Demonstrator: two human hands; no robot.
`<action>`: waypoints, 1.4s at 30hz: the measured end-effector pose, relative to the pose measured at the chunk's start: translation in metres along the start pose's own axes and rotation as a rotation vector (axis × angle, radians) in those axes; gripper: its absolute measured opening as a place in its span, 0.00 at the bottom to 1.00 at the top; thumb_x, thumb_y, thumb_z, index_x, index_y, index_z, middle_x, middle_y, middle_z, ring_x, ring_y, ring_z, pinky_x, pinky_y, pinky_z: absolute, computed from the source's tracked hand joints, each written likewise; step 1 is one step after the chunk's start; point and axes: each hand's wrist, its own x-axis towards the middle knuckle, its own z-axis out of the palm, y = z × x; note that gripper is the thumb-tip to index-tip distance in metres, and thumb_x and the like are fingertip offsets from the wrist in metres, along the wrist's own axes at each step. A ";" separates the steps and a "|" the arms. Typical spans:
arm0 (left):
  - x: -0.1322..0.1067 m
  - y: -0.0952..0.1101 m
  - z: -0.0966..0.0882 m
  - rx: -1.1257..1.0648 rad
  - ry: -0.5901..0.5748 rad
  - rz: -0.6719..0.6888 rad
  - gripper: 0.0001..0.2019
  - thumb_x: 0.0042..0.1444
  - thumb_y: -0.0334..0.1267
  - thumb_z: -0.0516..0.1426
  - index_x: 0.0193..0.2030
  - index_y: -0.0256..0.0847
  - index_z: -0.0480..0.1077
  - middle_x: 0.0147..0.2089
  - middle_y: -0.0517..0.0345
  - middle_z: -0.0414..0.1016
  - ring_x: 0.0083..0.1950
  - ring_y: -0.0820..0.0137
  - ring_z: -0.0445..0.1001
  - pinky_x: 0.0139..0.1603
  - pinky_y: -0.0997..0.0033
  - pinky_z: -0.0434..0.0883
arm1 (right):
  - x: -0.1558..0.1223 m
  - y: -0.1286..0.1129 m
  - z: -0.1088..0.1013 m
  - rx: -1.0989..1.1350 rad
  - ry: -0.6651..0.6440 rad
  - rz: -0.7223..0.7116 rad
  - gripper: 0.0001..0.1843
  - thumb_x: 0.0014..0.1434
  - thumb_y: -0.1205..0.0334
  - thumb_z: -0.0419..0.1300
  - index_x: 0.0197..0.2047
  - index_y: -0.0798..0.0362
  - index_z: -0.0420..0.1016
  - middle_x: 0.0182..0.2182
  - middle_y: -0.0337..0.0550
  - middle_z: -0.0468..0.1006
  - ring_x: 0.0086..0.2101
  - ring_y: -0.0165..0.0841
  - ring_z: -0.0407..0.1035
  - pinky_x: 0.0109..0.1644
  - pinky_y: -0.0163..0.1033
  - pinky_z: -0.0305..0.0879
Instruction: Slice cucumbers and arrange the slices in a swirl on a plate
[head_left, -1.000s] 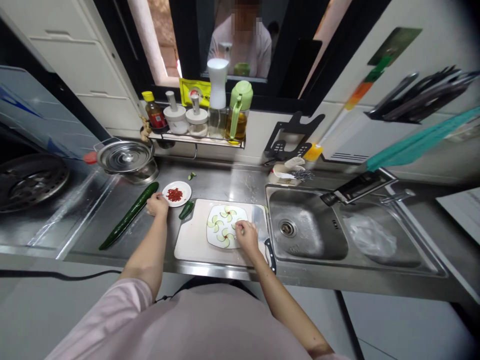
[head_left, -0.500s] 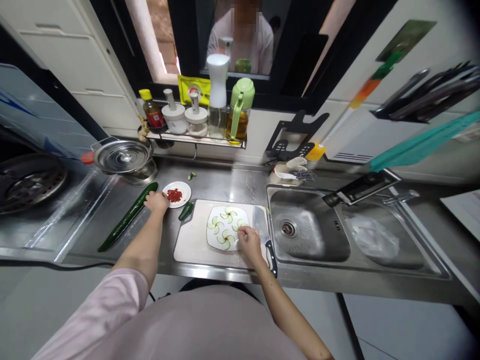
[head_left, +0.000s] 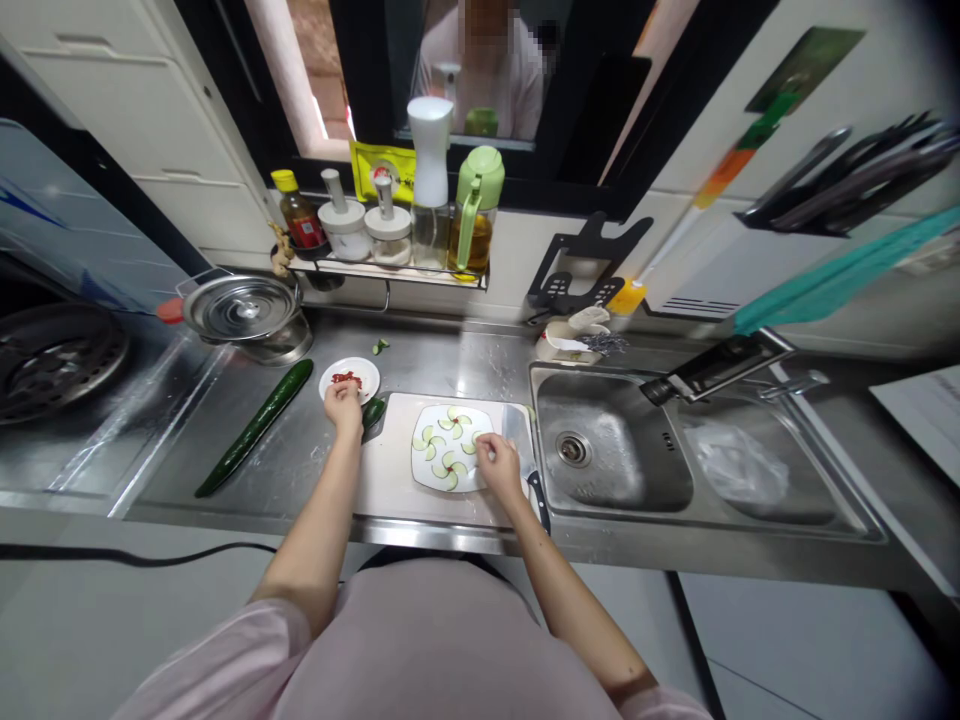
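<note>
My left hand is at the near side of a small white plate, its fingers pinched together by the small red pieces. Whether a piece sits between the fingertips is too small to see. My right hand has curled fingers at the right edge of a square white plate; anything inside them is hidden. On this plate lie pale green cucumber slices in pinwheel shapes, some with red centres. Under it is a white cutting board. A knife lies along the board's right side, partly behind my right hand.
A whole cucumber lies to the left, and a cucumber piece beside the board. Left behind stands a lidded steel pot. The sink is on the right. A shelf with bottles and jars hangs behind.
My left hand has moved right, from the left rim of the small plate to its near side by the red pieces. My right hand stays at the square plate's edge.
</note>
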 end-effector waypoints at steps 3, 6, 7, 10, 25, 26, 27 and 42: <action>-0.028 0.009 0.001 -0.229 -0.126 -0.020 0.08 0.47 0.39 0.58 0.32 0.39 0.66 0.31 0.57 0.74 0.36 0.71 0.74 0.39 0.73 0.69 | 0.002 -0.002 -0.001 0.004 0.011 0.004 0.13 0.56 0.62 0.50 0.33 0.52 0.76 0.30 0.43 0.76 0.35 0.36 0.64 0.43 0.38 0.57; -0.052 0.020 -0.004 -0.320 -0.282 -0.070 0.11 0.44 0.42 0.61 0.32 0.39 0.67 0.31 0.57 0.75 0.34 0.73 0.73 0.35 0.75 0.67 | 0.005 -0.006 -0.002 0.024 0.014 0.001 0.12 0.56 0.62 0.50 0.32 0.52 0.75 0.29 0.43 0.76 0.34 0.35 0.64 0.42 0.38 0.58; -0.059 0.024 -0.006 -0.332 -0.336 -0.084 0.12 0.44 0.43 0.62 0.33 0.39 0.67 0.33 0.57 0.76 0.33 0.74 0.72 0.33 0.77 0.66 | 0.006 -0.009 -0.003 0.037 0.009 -0.008 0.12 0.56 0.62 0.50 0.32 0.52 0.75 0.28 0.42 0.76 0.34 0.35 0.64 0.42 0.38 0.58; -0.080 0.037 -0.012 -0.330 -0.481 -0.113 0.15 0.44 0.46 0.62 0.35 0.39 0.69 0.36 0.55 0.77 0.30 0.76 0.70 0.27 0.79 0.61 | 0.011 -0.023 -0.005 0.101 -0.016 -0.056 0.11 0.56 0.62 0.51 0.33 0.52 0.75 0.29 0.42 0.76 0.34 0.35 0.65 0.42 0.39 0.59; -0.144 0.084 -0.032 -0.329 -0.736 0.164 0.14 0.47 0.46 0.63 0.34 0.39 0.69 0.32 0.59 0.72 0.35 0.73 0.71 0.39 0.73 0.68 | 0.024 -0.105 -0.017 0.625 -0.208 -0.059 0.08 0.54 0.57 0.59 0.30 0.52 0.73 0.28 0.38 0.74 0.31 0.30 0.66 0.38 0.35 0.62; -0.145 0.084 -0.033 -0.317 -0.738 0.169 0.14 0.47 0.46 0.63 0.34 0.39 0.69 0.32 0.59 0.72 0.35 0.73 0.71 0.38 0.73 0.68 | 0.024 -0.105 -0.017 0.631 -0.209 -0.056 0.08 0.53 0.57 0.59 0.30 0.52 0.73 0.28 0.38 0.74 0.31 0.30 0.66 0.38 0.35 0.62; -0.146 0.083 -0.033 -0.302 -0.741 0.174 0.14 0.47 0.46 0.63 0.34 0.39 0.69 0.32 0.59 0.72 0.35 0.72 0.71 0.39 0.73 0.68 | 0.024 -0.105 -0.018 0.638 -0.209 -0.057 0.07 0.53 0.57 0.59 0.30 0.52 0.73 0.28 0.38 0.74 0.31 0.29 0.66 0.39 0.35 0.63; -0.147 0.080 -0.041 -0.336 -0.786 0.142 0.16 0.47 0.46 0.64 0.39 0.39 0.72 0.34 0.58 0.74 0.36 0.73 0.71 0.38 0.74 0.68 | 0.020 -0.104 -0.018 0.687 -0.278 -0.096 0.07 0.53 0.58 0.58 0.30 0.53 0.72 0.28 0.38 0.73 0.31 0.29 0.66 0.39 0.35 0.63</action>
